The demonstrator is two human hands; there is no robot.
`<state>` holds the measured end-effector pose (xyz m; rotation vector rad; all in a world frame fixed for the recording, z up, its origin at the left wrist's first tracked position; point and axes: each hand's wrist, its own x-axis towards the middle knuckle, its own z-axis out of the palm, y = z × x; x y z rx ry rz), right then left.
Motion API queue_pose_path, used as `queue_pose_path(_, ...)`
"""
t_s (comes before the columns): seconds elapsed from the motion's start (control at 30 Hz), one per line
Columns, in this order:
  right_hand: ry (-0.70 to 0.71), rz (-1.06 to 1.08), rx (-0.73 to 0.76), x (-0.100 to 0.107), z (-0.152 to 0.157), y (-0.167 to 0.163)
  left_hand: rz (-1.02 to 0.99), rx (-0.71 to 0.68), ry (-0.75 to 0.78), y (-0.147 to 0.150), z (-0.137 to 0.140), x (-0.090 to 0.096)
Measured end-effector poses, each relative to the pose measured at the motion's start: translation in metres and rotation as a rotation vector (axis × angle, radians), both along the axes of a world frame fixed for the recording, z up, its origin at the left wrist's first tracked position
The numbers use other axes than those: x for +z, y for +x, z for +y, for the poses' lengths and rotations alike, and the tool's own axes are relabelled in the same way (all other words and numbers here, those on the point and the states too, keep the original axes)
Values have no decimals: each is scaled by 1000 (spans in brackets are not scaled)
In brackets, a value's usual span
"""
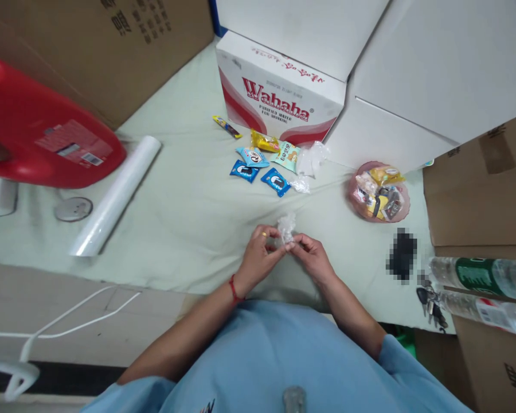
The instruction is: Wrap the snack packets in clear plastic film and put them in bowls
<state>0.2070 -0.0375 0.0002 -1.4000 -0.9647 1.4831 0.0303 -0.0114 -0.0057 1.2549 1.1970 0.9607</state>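
My left hand (258, 255) and right hand (316, 259) both pinch crumpled clear plastic film (286, 227) at their fingertips, over the cloth-covered bench (189, 201). From there, small wrapped snacks (258, 158) lie at 12 o'clock, a translucent pink bowl (353, 198) at 2. I seem to be working the film between my fingers; the next move probably calls for a light, two-sided pinch.

On the desk (189, 195), the Wahaha water carton (284, 94) stands at the back, with wrapped snacks (277, 182) just before it. Nearer the person, a plastic wrapper (286, 225) is between the left hand (258, 251) and the right hand (315, 258). To the right sits a bowl (355, 203) with packets (380, 203) in it; keys (433, 308) lie nearer, beside the bottles (477, 273). Far left, a jug (47, 129) is left of a roll (118, 198).
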Motion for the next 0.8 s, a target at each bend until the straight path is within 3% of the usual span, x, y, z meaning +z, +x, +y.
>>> queue_pose_path(0.17, 6, -39, -138, -3, 3, 9, -102, 119, -77, -11, 8, -12)
queue_pose_path(0.27, 59, -85, -148, -5, 2, 13, -154, 155, -156, -12, 9, -12)
queue_pose_path(0.43, 139, -111, -77, -1, -1, 10, -158, 43, -140, 0, 3, -8)
queue_pose_path(0.53, 58, 23, -161, 2, 2, 12, -197, 64, -184, 2, 4, -10)
queue_pose_path(0.63, -78, 195, -240, 2, 5, 19, -425, 181, -328, -4, 10, -12)
queue_pose_path(0.8, -219, 178, -77, -8, 3, 23, -695, 221, -443, -15, 18, -12)
